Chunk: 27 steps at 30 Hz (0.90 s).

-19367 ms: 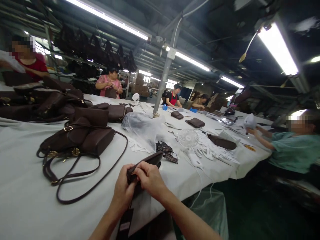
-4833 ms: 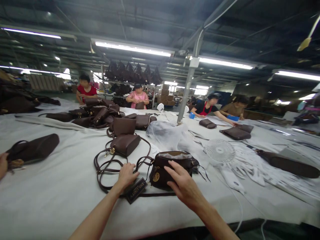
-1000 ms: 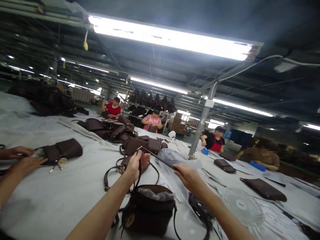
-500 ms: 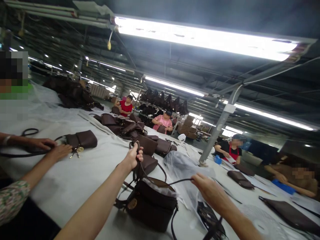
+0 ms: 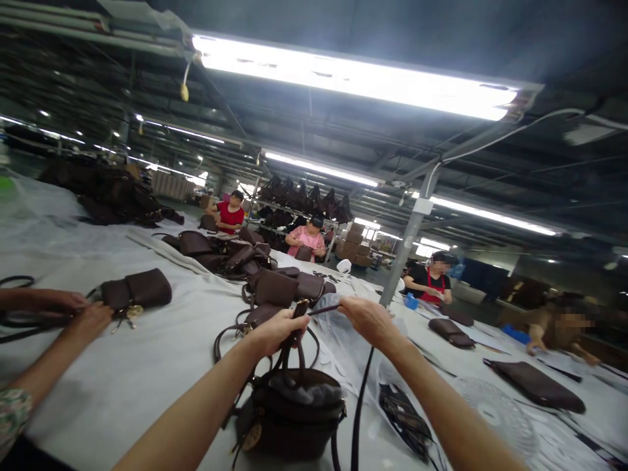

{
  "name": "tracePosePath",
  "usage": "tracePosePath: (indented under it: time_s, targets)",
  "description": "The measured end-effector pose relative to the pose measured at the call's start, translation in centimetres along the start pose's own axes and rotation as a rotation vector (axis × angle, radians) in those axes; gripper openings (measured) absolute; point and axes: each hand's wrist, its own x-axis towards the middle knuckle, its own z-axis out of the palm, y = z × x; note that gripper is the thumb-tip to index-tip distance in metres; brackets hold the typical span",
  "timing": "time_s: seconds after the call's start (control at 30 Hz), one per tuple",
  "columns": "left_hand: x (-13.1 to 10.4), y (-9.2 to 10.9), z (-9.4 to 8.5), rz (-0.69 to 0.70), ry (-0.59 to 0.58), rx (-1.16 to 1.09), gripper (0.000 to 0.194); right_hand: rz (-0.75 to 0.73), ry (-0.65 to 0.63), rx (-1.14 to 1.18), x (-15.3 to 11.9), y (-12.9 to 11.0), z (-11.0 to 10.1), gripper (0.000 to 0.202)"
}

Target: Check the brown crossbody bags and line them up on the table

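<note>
Head camera looks forward across the table [image 5: 147,366].

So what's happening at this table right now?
A person has a dark brown strap raised between both hands: the left hand grips it near the buckle, the right hand farther along. Just below, a brown bag stands open on the white-covered table, pale filling showing in its mouth. To the left, a co-worker's hands are at another brown bag.
</note>
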Motion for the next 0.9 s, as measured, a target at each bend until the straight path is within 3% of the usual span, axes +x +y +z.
tracePosePath:
  time_s: [0.1,0.2,0.37,0.47,0.57,0.73,0.8,0.9]
  targets:
    - [0.0,0.3,-1.5,0.04,0.134,-0.243,0.031,0.046,0.03,0.117,-1.2,2.3,2.1,0.023]
    - [0.4,-0.3,-1.3,0.095,0.293,-0.463,0.026,0.064,0.087,0.212,-2.1,1.2,3.9,0.028]
    - [1.2,-2.4,1.8,0.095,0.167,-0.512,0.022,-0.074,-0.063,0.098,-1.8,-5.2,4.9,0.038]
    - [1.4,-2.8,2.5,0.131,0.166,-0.554,0.022,-0.113,-0.134,0.126,-1.4,-7.0,5.0,0.035]
    - [1.4,-1.9,0.6,0.178,0.218,-0.598,0.032,-0.089,-0.168,0.274,-2.1,-6.0,5.5,0.027]
    - [1.0,1.0,-4.7,0.249,0.307,-0.552,0.044,-0.008,-0.183,0.639,-5.2,-0.4,6.4,0.027]
    - [0.9,1.5,-5.0,0.247,0.282,-0.483,0.043,0.022,-0.133,0.687,-5.7,1.2,6.0,0.028]
    - [1.0,1.2,-2.2,0.166,0.158,-0.347,0.037,-0.055,-0.011,0.57,-4.6,1.2,4.5,0.027]
